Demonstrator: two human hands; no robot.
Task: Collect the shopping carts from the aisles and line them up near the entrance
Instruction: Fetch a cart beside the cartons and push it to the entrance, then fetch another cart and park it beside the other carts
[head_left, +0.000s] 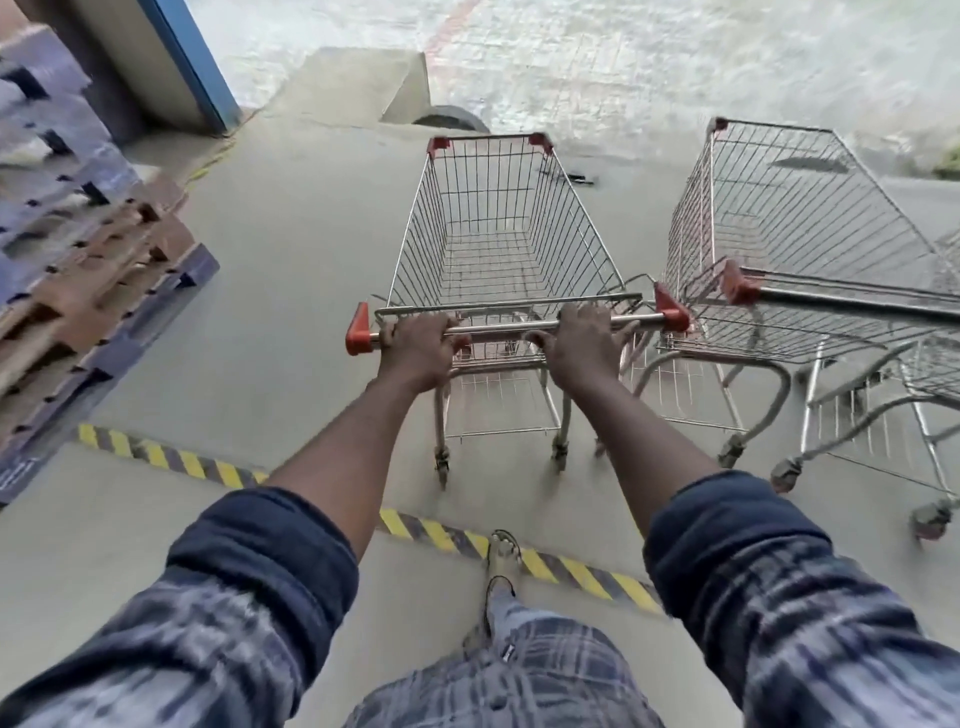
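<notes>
Steel wire formed the basket of the shopping cart (498, 244), which stood upright on its wheels on the concrete floor (291, 249), straight ahead of the person and just beyond a yellow-and-black hazard strip (202, 465). Both bare hands were on its handle bar (511, 327), a metal tube capped at each end in red plastic. The left grip (418, 345) was wrapped round the bar near the left cap, fingers curled over the top. The right grip (582, 338) held the bar right of centre, fingers curled over it and the thumb tucked beneath. Both arms were stretched forward, with dark cuffs rolled back over plaid sleeves (810, 613).

A second cart (789, 218) of the same kind stood just beside the first on its right, angled slightly away; whether the two touched could not be told. Its own handle (852, 301) ran off toward the right edge, where more wire frame and wheels showed, too cut off to tell whose they were.

A stack of blue and brown pallets (78, 249) stood well apart on the left. Beyond the carts were a pale concrete block (358, 88) and a blue upright edge (192, 62). One sandalled foot (501, 551) rested on the hazard strip, below and between the arms.
</notes>
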